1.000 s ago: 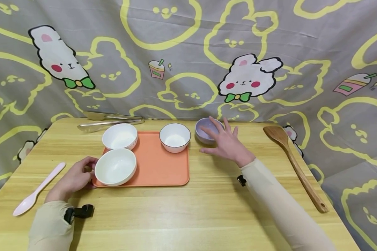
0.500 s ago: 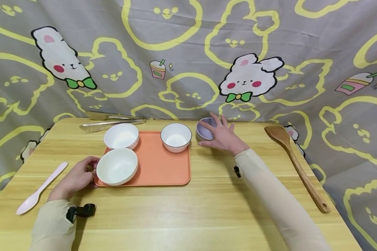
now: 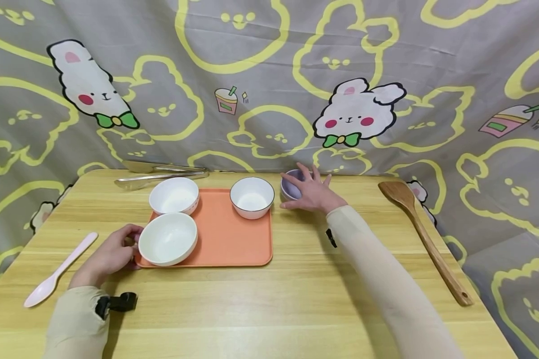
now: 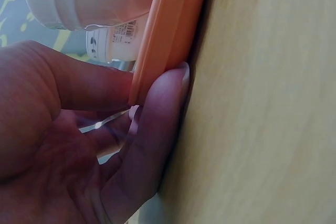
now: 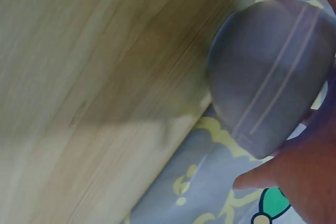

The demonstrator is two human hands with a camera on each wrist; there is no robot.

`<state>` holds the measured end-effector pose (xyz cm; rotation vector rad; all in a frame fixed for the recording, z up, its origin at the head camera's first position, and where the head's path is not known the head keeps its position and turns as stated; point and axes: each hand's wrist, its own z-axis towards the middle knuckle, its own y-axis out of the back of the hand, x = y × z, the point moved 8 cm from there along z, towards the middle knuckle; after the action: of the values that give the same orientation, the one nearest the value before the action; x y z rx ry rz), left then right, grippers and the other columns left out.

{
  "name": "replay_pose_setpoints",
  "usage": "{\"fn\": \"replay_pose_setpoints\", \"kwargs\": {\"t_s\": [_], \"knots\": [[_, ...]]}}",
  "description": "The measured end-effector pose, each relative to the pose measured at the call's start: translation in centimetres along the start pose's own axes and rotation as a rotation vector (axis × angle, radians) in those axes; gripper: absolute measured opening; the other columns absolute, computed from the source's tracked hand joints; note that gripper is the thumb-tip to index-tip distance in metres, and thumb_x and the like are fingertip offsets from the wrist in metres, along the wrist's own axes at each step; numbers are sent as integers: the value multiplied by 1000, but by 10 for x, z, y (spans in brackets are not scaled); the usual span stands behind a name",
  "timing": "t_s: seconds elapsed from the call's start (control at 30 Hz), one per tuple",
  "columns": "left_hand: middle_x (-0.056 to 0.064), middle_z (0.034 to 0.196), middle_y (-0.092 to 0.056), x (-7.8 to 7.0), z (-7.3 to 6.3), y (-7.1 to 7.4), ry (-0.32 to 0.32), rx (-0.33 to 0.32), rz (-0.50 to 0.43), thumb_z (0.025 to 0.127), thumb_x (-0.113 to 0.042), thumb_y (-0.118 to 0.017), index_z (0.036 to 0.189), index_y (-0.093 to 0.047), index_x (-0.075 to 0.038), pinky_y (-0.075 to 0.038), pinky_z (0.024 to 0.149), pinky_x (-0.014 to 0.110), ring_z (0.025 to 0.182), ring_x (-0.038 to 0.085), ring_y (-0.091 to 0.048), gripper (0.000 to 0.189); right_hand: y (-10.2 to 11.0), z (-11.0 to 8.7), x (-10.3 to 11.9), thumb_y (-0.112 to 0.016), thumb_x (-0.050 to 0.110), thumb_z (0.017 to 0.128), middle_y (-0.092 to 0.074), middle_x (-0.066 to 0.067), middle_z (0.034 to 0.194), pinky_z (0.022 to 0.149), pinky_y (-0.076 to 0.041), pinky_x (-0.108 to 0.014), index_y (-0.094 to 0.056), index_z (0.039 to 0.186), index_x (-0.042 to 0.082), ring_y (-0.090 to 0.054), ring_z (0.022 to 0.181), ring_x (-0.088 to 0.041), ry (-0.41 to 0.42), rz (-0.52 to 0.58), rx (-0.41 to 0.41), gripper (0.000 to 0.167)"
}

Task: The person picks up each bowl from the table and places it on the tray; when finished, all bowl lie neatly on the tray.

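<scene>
My left hand [image 3: 110, 257] grips the left edge of an orange tray [image 3: 233, 244]; the left wrist view shows the rim pinched between thumb and fingers [image 4: 163, 103]. Two white bowls overlap the tray's left side, a cream-white one [image 3: 168, 239] in front and another white bowl [image 3: 172, 195] behind. A dark-rimmed white bowl [image 3: 251, 197] occupies the back right corner. Just right of the tray is a purple bowl [image 3: 292, 189]. Over it, my right hand [image 3: 312, 193] spreads its fingers, partly covering it; contact is unclear. The right wrist view has the bowl's grey-purple outside [image 5: 268, 72] beside this hand.
Metal tongs [image 3: 161, 174] lie behind the bowls at the back left. A pink spoon [image 3: 60, 269] is left of my left hand. At the right lies a wooden spatula [image 3: 419, 234]. A patterned cloth [image 3: 269, 75] hangs along the table's back edge.
My right hand has shifted left, farther over the purple bowl, with its thumb nearer the bowl's front. My left hand stays at the tray's edge.
</scene>
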<state>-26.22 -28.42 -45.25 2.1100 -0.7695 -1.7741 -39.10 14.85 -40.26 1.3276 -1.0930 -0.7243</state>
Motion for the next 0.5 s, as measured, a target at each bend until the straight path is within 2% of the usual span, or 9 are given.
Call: {"fn": "replay_pose_setpoints", "kwargs": {"t_s": [0.13,0.27,0.4,0.5], "knots": [[24,108,-46,-1,0,1,-7,-2,6,83,9,-50,132,-38,13,-56,57,34,80,25,-55,50,1,3,-3,-65,68,79,0,-18,160,98,-4,-81,-23,156,36,1,141,-53,-6,22,-4,94],[24,108,-47,-2,1,1,-20,-10,23,82,9,-51,131,-39,13,-55,57,34,81,25,-55,50,0,6,-4,-66,62,81,-7,-20,157,101,-16,-76,-24,156,37,-6,140,-51,-2,26,2,89],[24,108,-47,0,1,2,-16,-8,36,83,9,-51,131,-39,13,-55,57,34,83,26,-54,50,-1,7,-3,-68,54,83,-13,-22,154,97,-28,-72,-28,155,35,-14,135,-51,11,23,0,85],[24,108,-46,0,0,1,-12,-9,30,83,9,-51,131,-39,13,-55,57,34,82,26,-54,50,0,7,-2,-70,50,82,-14,-22,152,94,-33,-71,-31,154,33,-19,131,-50,8,49,-10,83]]}}
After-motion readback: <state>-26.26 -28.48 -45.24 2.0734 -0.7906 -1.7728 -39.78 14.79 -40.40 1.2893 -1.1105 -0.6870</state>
